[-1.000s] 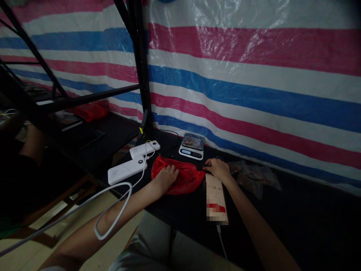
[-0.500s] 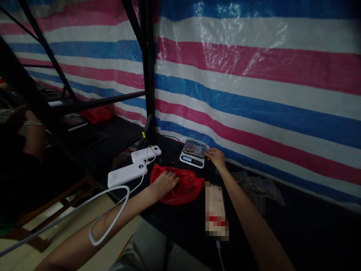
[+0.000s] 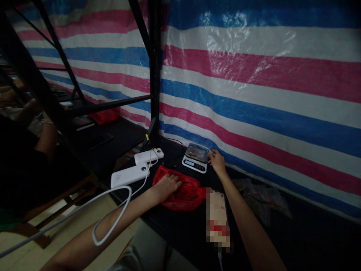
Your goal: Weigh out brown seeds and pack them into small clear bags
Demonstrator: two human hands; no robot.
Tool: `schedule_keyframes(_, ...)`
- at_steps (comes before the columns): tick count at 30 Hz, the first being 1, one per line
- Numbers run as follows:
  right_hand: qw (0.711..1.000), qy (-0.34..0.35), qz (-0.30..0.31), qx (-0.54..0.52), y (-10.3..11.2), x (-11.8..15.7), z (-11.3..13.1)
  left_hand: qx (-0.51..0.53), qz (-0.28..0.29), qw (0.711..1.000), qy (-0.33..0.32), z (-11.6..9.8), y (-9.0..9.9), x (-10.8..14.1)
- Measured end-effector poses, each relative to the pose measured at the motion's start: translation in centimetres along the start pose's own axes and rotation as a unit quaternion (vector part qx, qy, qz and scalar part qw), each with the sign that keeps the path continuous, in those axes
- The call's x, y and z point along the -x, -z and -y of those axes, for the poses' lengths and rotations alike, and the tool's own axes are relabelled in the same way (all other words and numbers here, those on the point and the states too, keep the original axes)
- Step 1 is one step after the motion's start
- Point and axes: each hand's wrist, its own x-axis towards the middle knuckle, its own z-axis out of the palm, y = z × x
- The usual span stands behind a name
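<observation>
Two bare forearms are seen entering from the bottom edge of the frame, the left forearm (image 3: 113, 220) at lower left and the right forearm (image 3: 249, 226) at lower right. Both are slim and are narrowed toward the wrists, where no watch, band or sleeve is seen. The left hand (image 3: 169, 186) and the right hand (image 3: 216, 162) are shown gloveless, at centre. Light grey clothing (image 3: 146, 252) is visible at the bottom edge, its cut too little shown to be told. A loop of thin white cable (image 3: 108, 192) is seen over the left forearm; whether it is attached cannot be told.
</observation>
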Motion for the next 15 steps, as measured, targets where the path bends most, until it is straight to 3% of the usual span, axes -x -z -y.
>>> schedule_keyframes(2,0.998,0.022,-0.044,0.026,1.5,2.0,1.3,0.000,-0.008,1.000,0.002,-0.1,-0.1,-0.1)
schedule_keyframes(4,0.989,0.108,-0.084,0.055,2.3,4.6,3.2,-0.004,-0.016,1.000,-0.004,-0.2,0.0,-0.4)
schedule_keyframes(6,0.978,0.206,-0.014,0.001,2.0,7.6,5.4,-0.012,-0.014,1.000,-0.018,-0.4,0.5,-0.7)
schedule_keyframes(8,0.959,0.258,0.118,-0.009,0.8,10.4,7.1,-0.018,0.010,0.999,-0.033,-0.4,1.2,-1.0)
schedule_keyframes(10,0.949,0.249,0.192,0.027,-0.6,12.4,7.7,-0.023,0.047,0.998,-0.030,-0.3,2.1,-1.0)
schedule_keyframes(15,0.929,0.226,0.268,0.117,-2.5,14.1,5.7,-0.024,0.091,0.995,-0.022,0.5,3.8,-0.2)
